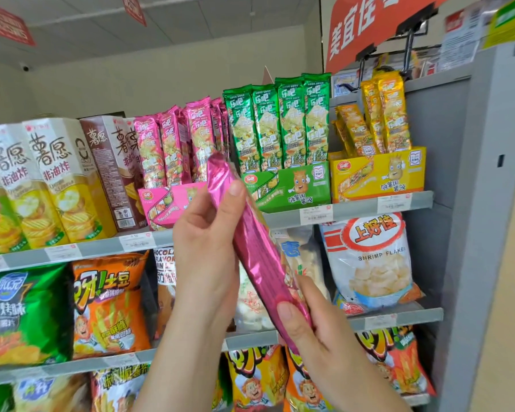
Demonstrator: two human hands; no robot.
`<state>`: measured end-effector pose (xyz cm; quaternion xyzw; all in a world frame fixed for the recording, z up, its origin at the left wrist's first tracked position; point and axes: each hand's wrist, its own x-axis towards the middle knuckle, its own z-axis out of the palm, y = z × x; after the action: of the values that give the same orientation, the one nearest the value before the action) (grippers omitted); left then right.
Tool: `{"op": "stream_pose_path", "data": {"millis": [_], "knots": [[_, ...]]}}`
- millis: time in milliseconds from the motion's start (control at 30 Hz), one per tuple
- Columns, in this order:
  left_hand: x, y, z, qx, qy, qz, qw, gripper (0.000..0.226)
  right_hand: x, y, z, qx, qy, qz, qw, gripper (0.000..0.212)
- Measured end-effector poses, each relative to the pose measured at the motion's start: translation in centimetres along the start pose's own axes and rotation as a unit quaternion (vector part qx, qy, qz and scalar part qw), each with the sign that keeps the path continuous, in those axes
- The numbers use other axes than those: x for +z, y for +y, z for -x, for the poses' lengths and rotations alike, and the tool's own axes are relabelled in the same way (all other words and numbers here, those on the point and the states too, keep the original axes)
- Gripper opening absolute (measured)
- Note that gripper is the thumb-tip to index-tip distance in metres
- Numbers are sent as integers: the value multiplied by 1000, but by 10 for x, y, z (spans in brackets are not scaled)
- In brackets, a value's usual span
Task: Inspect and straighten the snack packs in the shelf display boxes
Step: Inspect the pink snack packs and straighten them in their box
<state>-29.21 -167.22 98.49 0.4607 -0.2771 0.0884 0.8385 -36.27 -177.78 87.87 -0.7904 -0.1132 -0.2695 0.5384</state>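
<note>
Holding our pink snack pack (pixel 256 251) tilted before the shelves (pixel 101 248) | left hand (pixel 205 248) grips its upper half, thumb on front | right hand (pixel 304 325) pinches its lower end | top edge overlaps the pink display box (pixel 161 203)

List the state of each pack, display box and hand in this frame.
Long pink foil snack pack: out of its box, held tilted by both hands.
Left hand: grips the pack's upper half.
Right hand: pinches its lower end.
Pink cardboard display box: open, packs standing, slightly leaning.
Green cardboard display box: open, packs upright, even.
Yellow cardboard display box: open, packs leaning, uneven.
</note>
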Motion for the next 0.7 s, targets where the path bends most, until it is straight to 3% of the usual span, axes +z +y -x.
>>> {"op": "stream_pose_path", "data": {"millis": [133, 267, 433, 567, 700], "knots": [[3, 5, -4, 11, 16, 19, 1000, 71, -6, 4, 8, 11, 5, -19, 1000, 43], [4, 4, -5, 28, -23, 48, 998, 40, -14, 6, 9, 16, 11, -50, 999, 47], [8, 2, -2, -12, -20, 78, 997, 21, -16, 6, 13, 5, 40, -34, 999, 44], [8, 0, -5, -71, -8, 91, 993, 23, -13, 4, 16, -22, 91, 11, 996, 33], [9, -2, -5, -125, -2, 122, 985, 28, -13, 2, 20, -28, 117, 18, 993, 35]]}}
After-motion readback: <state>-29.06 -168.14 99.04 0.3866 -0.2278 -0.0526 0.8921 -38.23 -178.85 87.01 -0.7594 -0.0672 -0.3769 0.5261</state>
